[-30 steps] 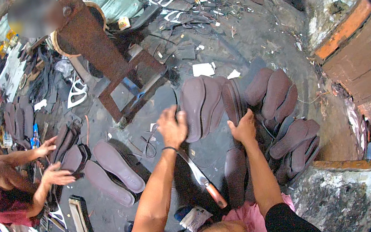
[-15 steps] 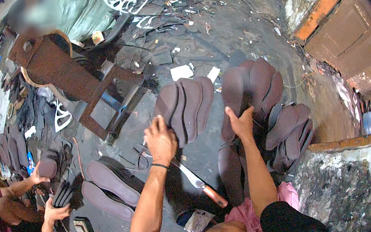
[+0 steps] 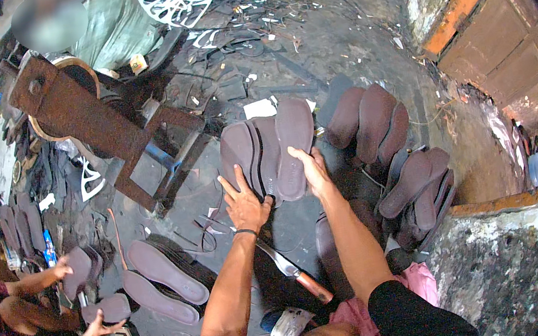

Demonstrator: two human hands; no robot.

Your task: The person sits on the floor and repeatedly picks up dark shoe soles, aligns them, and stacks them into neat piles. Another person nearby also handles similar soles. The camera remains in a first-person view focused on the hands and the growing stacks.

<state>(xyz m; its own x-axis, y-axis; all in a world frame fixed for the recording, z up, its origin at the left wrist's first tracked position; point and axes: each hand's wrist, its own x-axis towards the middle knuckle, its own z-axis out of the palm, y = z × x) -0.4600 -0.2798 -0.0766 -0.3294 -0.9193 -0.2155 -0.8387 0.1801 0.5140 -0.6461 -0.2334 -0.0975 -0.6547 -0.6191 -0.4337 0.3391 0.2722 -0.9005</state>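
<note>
My right hand pinches the lower right edge of a dark brown shoe sole, with the thumb on its upper face. This sole overlaps the right side of a row of similar soles in the middle of the floor. At the row's lower end my left hand is spread, its fingertips against the soles and a black band at its wrist. Below the left hand lies a knife with a wooden handle. To the right are a fanned group of soles and another pile.
A rusty metal stand occupies the left. Near it, a co-worker's hands hold soles. Two soles lie between us. White cut-out scrap and offcuts litter the far floor; a wooden door is at right.
My right hand has moved left from the right-hand group, bringing a sole to the middle row. My left hand's fingers have spread. The co-worker's hands have moved farther apart, with soles in each.
</note>
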